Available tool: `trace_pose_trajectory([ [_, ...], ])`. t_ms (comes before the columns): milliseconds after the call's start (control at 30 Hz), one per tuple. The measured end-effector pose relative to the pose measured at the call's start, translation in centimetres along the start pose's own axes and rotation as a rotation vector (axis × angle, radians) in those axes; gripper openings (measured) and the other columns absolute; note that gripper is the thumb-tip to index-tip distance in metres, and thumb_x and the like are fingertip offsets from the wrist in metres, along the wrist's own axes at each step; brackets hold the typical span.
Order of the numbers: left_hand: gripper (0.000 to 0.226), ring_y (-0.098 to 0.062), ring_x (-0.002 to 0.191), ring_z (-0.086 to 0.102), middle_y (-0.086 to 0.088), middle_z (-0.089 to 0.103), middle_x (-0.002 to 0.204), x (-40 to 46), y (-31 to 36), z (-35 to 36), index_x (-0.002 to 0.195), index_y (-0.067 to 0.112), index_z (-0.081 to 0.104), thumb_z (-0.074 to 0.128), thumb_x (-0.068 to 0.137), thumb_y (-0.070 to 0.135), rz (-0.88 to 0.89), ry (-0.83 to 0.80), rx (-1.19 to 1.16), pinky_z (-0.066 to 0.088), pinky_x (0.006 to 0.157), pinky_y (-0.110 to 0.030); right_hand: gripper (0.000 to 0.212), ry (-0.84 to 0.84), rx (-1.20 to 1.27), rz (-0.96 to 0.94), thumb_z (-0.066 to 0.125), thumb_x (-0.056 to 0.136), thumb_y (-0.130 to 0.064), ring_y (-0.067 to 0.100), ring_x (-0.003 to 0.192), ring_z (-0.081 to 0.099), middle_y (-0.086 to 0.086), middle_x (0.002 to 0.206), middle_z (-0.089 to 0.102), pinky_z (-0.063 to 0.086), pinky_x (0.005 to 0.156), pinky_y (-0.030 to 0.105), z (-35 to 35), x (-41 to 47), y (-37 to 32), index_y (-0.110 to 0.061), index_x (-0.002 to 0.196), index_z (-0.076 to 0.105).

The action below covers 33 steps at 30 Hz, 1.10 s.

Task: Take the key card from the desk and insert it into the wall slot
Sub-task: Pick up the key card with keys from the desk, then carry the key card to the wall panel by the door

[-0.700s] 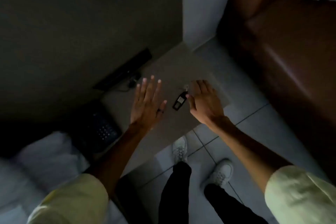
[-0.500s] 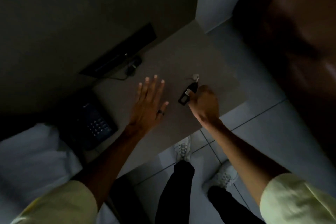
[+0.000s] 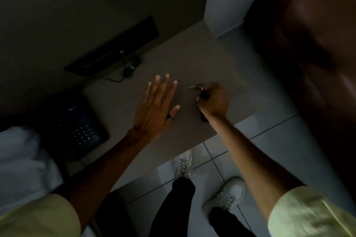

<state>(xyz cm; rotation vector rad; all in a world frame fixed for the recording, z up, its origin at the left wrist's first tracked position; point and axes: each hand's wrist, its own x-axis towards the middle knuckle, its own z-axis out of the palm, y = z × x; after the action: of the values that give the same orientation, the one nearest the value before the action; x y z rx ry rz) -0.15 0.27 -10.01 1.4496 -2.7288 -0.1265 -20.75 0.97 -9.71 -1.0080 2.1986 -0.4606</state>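
- At the far left, a white pillow (image 3: pixel 21 161) lies below the dark telephone (image 3: pixel 77 129), which sits on the left end of the desk (image 3: pixel 192 54).
- Farther back, a black panel (image 3: pixel 113 52) is set against the wall, with a cable and a small plug (image 3: pixel 131 67) showing a green light just in front of it.
- Near the middle of the desk, the left hand (image 3: pixel 156 109) is spread flat, palm down, fingers wide and holding nothing; a dark ring sits on the thumb.
- Just right of it, apart from it, the right hand (image 3: pixel 213 100) is curled into a fist around the key card (image 3: pixel 204 95), a dark tag mostly hidden in the grip; a metal key (image 3: pixel 193 87) and ring stick out at the far-left side of the fist.
- Whether the tag rests on the desk or is lifted clear cannot be told.
- Below, white shoes (image 3: pixel 183 163) stand on the pale tiled floor.
- At the right, a brown leather seat (image 3: pixel 312 48) fills the corner.
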Motion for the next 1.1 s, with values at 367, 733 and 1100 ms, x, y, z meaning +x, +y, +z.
trace_pose_trajectory([
  [367, 0.073, -0.03, 0.165, -0.008, -0.017, 0.008, 0.18, 5.7, 8.2, -14.4, 0.172, 0.016, 0.01, 0.03, 0.112, 0.053, -0.004, -0.024, -0.009, -0.005, 0.134, -0.044, 0.014, 0.115, 0.187, -0.427, 0.074, 0.088, -0.01, 0.016, 0.088, 0.073, 0.009, 0.098, 0.081, 0.041, 0.068, 0.001, -18.5, -2.4, -3.7, -0.011, 0.1, 0.08],
  [733, 0.073, -0.03, 0.167, -0.012, -0.011, -0.001, 0.181, 14.9, 15.9, -45.3, 0.173, 0.023, 0.004, 0.027, 0.112, 0.057, 0.093, 0.351, 0.002, -0.022, 0.131, -0.033, 0.013, 0.482, 0.06, -0.857, 0.073, 0.088, -0.016, 0.028, 0.06, 0.069, 0.014, 0.07, 0.076, 0.053, 0.058, 0.041, -47.8, -8.5, -18.5, -0.008, 0.082, 0.08],
  [1100, 0.072, -0.033, 0.168, -0.004, -0.013, 0.011, 0.181, 17.4, 23.4, -73.8, 0.173, 0.022, 0.017, 0.029, 0.111, 0.057, 0.302, 0.753, 0.008, -0.007, 0.137, -0.044, 0.022, 0.581, 0.01, -0.984, 0.09, 0.072, -0.02, 0.007, 0.075, 0.075, 0.004, 0.086, 0.082, 0.057, 0.078, 0.018, -74.9, -25.5, -29.9, -0.012, 0.091, 0.084],
])
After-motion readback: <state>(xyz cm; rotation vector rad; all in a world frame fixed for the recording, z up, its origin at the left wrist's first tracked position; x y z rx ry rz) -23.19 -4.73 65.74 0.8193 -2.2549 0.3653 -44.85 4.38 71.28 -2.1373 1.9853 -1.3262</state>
